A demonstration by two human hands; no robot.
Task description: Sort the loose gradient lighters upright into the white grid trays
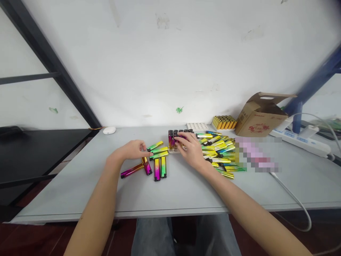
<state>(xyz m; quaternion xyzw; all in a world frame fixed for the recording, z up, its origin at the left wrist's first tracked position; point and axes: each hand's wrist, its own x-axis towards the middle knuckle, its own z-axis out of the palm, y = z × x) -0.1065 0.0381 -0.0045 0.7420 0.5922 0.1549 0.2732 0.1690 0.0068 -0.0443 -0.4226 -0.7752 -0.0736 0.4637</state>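
My left hand (134, 149) is over a loose group of shiny lighters, its fingers bent and apart. A fingertip touches the black end of a green-and-yellow lighter (160, 155). Close by lie purple-and-gold lighters (157, 169) and another green-yellow one (163, 166). My right hand (192, 149) reaches over a white tray (173, 151) with upright, black-topped lighters. Its fingers close around a purple lighter (173, 143) at the tray's front, partly hidden by the hand. Beside the right wrist is a spread pile of yellow, green and blue lighters (220, 148).
At the back stand an unfilled white holed tray (197, 126) and a tray of yellow lighters (225, 123). A cardboard box (259, 119), power strip (301, 140) and white cable (291, 195) are on the right. A white earbud case (109, 130) lies back left.
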